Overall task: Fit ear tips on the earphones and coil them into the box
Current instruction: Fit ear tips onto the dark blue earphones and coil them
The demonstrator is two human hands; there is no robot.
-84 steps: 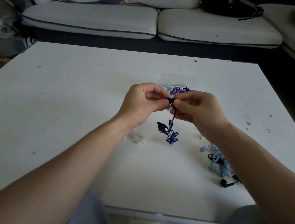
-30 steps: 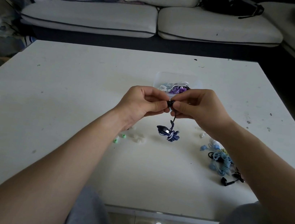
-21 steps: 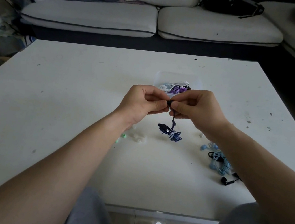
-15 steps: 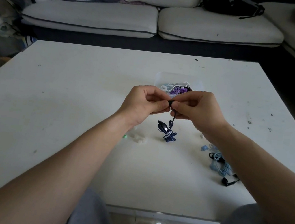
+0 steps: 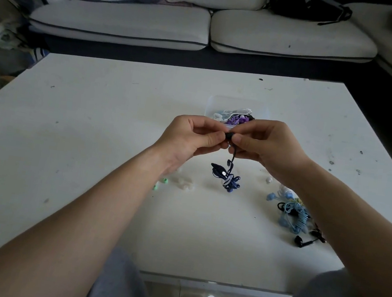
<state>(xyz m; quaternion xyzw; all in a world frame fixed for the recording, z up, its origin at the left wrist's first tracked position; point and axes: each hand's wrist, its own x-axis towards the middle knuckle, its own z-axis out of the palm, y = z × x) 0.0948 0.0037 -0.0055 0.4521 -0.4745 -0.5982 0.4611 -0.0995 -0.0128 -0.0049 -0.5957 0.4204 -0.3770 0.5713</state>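
Over the white table (image 5: pixel 91 133), just in front of the clear box (image 5: pixel 212 101) of coiled cords, the left hand (image 5: pixel 191 137) and right hand (image 5: pixel 268 143) meet with fingers curled. Thumbs and forefingers pinch the dark blue earphones (image 5: pixel 227 181) by one black earbud (image 5: pixel 229 135) — the bundled cable dangles below.

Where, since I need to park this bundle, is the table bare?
Bare: the whole left side of the table, left of the green ear tips; also the near strip this side of the dark blue earphones. Crowded: around the box and the light blue earphones at right.
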